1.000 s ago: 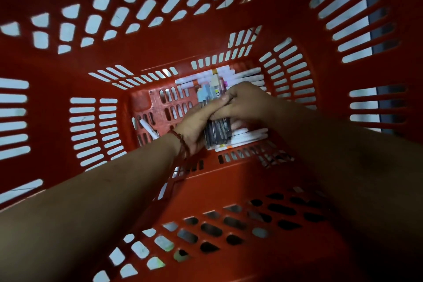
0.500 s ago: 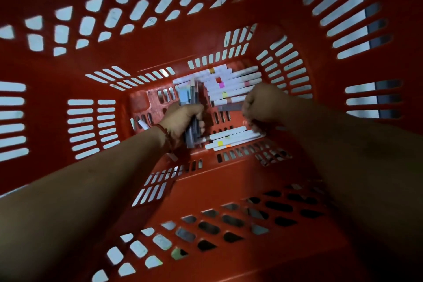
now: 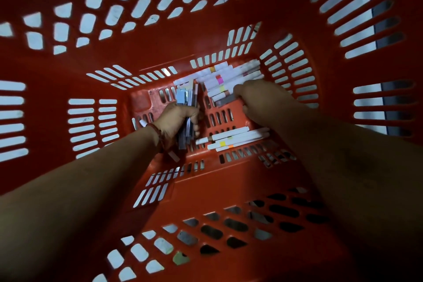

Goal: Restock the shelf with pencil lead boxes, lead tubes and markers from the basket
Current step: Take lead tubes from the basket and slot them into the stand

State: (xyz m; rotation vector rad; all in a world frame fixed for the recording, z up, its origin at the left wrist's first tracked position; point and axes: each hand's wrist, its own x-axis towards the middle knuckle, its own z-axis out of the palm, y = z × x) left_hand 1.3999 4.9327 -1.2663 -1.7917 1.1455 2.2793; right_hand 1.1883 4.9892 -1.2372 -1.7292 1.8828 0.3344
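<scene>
Both my arms reach down into a deep red basket (image 3: 160, 41). My left hand (image 3: 176, 119) grips an upright bundle of flat grey-blue lead boxes (image 3: 185, 98). My right hand (image 3: 258, 101) rests on the far pile of white markers (image 3: 224, 80), its fingertips at a grey box (image 3: 225, 99) lying by them; the fingers are hidden behind the knuckles. A second group of white markers (image 3: 233, 138) lies on the basket floor below my right hand.
The slotted red walls rise on all sides and leave a narrow well. A single white marker (image 3: 143, 122) lies at the floor's left edge beside my left wrist. A small white piece (image 3: 174, 156) lies under my left forearm.
My hands have parted. The left one kept the bundle of boxes and moved left, and the right one moved up right onto the far marker pile.
</scene>
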